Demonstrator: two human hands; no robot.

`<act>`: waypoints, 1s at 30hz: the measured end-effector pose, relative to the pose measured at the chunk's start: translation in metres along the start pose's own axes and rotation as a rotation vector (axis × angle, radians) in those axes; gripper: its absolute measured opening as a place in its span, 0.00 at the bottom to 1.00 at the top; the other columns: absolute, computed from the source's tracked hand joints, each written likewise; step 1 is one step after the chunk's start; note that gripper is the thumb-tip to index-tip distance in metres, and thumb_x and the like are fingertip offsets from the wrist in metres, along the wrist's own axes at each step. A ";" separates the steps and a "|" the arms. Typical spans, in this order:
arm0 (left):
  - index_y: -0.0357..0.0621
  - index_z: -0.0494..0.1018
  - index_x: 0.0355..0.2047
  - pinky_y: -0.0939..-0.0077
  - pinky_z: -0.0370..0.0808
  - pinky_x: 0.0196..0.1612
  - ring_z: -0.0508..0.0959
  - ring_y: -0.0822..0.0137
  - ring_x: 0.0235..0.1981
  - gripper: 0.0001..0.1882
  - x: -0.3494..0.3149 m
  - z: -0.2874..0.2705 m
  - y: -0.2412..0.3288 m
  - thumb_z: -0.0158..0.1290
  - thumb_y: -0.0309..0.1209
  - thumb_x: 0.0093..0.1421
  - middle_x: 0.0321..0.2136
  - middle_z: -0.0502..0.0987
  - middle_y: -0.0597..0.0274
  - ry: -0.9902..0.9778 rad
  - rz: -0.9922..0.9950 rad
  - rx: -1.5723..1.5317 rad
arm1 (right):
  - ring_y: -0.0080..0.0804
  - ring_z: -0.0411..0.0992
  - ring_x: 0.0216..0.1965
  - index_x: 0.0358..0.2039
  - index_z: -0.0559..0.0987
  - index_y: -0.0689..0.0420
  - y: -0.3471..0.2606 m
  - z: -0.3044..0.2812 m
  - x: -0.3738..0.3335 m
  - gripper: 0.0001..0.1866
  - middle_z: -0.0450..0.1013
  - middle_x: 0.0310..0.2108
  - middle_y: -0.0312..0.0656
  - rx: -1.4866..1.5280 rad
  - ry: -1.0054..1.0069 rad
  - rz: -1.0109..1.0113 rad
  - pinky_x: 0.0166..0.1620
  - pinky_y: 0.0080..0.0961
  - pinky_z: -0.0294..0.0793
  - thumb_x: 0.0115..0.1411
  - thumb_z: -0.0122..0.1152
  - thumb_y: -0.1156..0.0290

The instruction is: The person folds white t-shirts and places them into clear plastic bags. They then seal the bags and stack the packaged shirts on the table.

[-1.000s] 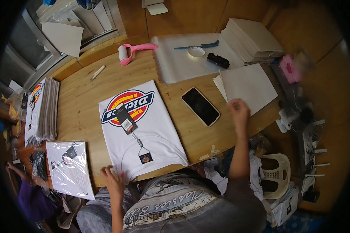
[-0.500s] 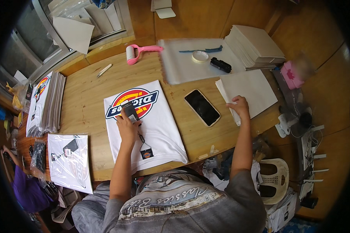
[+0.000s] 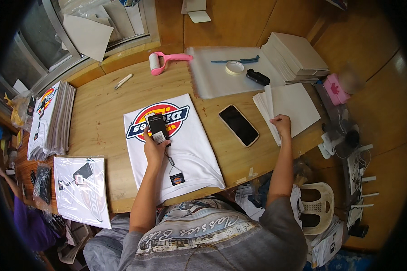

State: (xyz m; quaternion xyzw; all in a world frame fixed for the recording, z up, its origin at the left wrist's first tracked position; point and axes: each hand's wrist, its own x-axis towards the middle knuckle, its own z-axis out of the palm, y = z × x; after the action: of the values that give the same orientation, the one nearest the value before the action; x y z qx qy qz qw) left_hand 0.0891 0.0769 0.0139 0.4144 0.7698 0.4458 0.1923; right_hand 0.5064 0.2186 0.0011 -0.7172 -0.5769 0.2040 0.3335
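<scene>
A folded white T-shirt (image 3: 192, 156) with a red, yellow and blue printed logo lies on the wooden table in front of me. Over the logo, my left hand (image 3: 155, 149) pinches a black hang tag (image 3: 157, 124) with a white label on it. From the tag a cord runs down to a small black neck label (image 3: 177, 179) at the collar. To the right, my right hand (image 3: 282, 124) is closed on the near left edge of a white sheet (image 3: 270, 103), which curls up from a stack of white card sheets (image 3: 298, 108).
A phone (image 3: 238, 125) lies between shirt and sheets. Behind are a pink lint roller (image 3: 157, 63), clear plastic bags (image 3: 203, 74), a tape roll (image 3: 234, 67) and a beige stack (image 3: 298, 54). Folded shirts (image 3: 54, 119) and a bagged shirt (image 3: 81, 189) are left. Another person's purple sleeve (image 3: 27, 221) shows lower left.
My right hand has raised the edge of the white sheet, which now curls up off the stack. My left hand has tilted the tag slightly over the logo. The view has shifted slightly.
</scene>
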 end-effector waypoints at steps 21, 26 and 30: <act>0.33 0.61 0.29 0.62 0.61 0.34 0.64 0.48 0.31 0.11 0.018 -0.054 0.021 0.48 0.25 0.47 0.25 0.64 0.46 -0.261 0.326 -0.034 | 0.37 0.67 0.39 0.28 0.73 0.55 -0.207 0.191 -0.150 0.08 0.69 0.34 0.38 -0.131 -0.300 -1.415 0.36 0.30 0.67 0.46 0.47 0.72; 0.35 0.64 0.35 0.60 0.59 0.43 0.64 0.54 0.42 0.15 0.036 -0.045 -0.018 0.48 0.31 0.48 0.35 0.66 0.51 -0.295 0.303 0.176 | 0.35 0.66 0.41 0.31 0.73 0.55 -0.203 0.183 -0.150 0.11 0.69 0.37 0.35 -0.120 -0.304 -1.426 0.38 0.27 0.67 0.45 0.48 0.74; 0.38 0.62 0.41 0.49 0.49 0.51 0.54 0.55 0.53 0.20 0.040 -0.029 -0.041 0.49 0.34 0.48 0.45 0.61 0.53 -0.314 0.325 0.348 | 0.39 0.65 0.43 0.34 0.73 0.54 -0.201 0.183 -0.157 0.13 0.68 0.41 0.36 -0.194 -0.300 -1.404 0.40 0.32 0.65 0.46 0.47 0.74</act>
State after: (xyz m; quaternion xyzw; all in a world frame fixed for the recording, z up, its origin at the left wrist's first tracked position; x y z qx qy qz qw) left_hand 0.0275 0.0831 -0.0031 0.6231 0.7190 0.2624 0.1612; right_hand 0.2044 0.1347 0.0027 -0.1681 -0.9565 -0.0142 0.2378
